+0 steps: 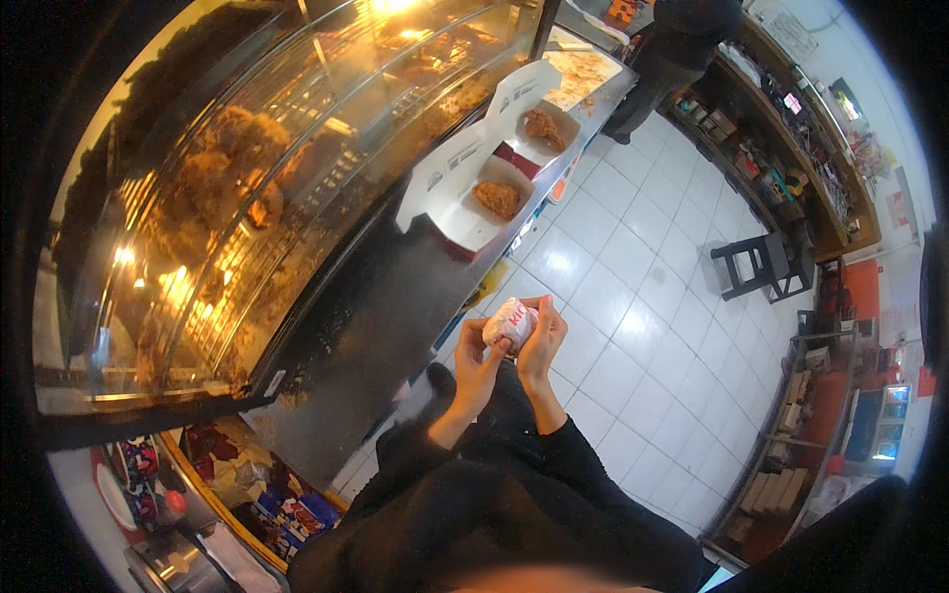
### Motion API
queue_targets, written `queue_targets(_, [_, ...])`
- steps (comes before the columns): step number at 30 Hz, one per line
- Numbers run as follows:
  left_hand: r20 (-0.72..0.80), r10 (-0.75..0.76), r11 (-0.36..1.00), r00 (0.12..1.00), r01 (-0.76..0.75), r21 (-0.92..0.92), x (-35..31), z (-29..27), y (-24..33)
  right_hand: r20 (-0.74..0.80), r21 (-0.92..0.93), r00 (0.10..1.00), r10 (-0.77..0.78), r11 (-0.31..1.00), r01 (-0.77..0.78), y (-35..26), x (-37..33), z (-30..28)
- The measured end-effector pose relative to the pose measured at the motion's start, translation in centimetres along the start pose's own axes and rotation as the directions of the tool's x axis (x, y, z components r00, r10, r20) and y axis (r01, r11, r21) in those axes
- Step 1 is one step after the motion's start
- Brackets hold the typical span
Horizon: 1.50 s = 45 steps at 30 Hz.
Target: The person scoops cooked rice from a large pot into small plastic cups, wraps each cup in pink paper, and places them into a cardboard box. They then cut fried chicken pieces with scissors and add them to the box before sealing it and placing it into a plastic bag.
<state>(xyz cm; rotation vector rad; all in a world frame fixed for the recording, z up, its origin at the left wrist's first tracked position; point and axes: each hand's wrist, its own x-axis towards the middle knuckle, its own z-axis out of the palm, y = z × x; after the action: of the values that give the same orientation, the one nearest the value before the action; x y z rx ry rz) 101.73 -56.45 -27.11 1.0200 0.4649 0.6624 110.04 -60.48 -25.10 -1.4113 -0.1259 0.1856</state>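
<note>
Both of my hands are raised in front of me, closed around a small round item wrapped in white and red paper (pixel 508 320). My left hand (pixel 478 358) grips it from below and the left. My right hand (pixel 541 343) presses on its right side, fingers curled over the wrapper. On the steel counter (pixel 390 326) to my left stand two open white cardboard boxes, the nearer box (pixel 473 203) and the farther box (pixel 539 124), each holding a piece of fried chicken.
A heated glass display case (pixel 277 178) full of fried chicken runs along the left. A tray of food (pixel 581 74) sits at the counter's far end. Another person (pixel 672 49) stands beyond it. A black stool (pixel 761 265) stands on the white tile floor.
</note>
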Motion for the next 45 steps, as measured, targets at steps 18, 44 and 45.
queue_targets(18, [-0.151, -0.205, 0.926, 0.967, 0.241, 0.292, 17.1, 8.3, -3.0, 0.793, -0.440, 0.607, 0.048, 0.735, 0.516, -3.8, 22.0, -1.7])
queue_targets(44, [-0.227, -0.100, 0.995, 0.969, 0.101, -0.006, 28.1, 10.8, -3.8, 0.550, -0.809, 0.797, 0.250, 0.396, 0.433, 0.1, 38.7, 6.9])
queue_targets(45, [-0.236, -0.125, 0.992, 0.964, 0.129, 0.003, 27.9, 10.1, -3.6, 0.569, -0.805, 0.805, 0.168, 0.314, 0.503, 1.1, 38.9, 7.4])
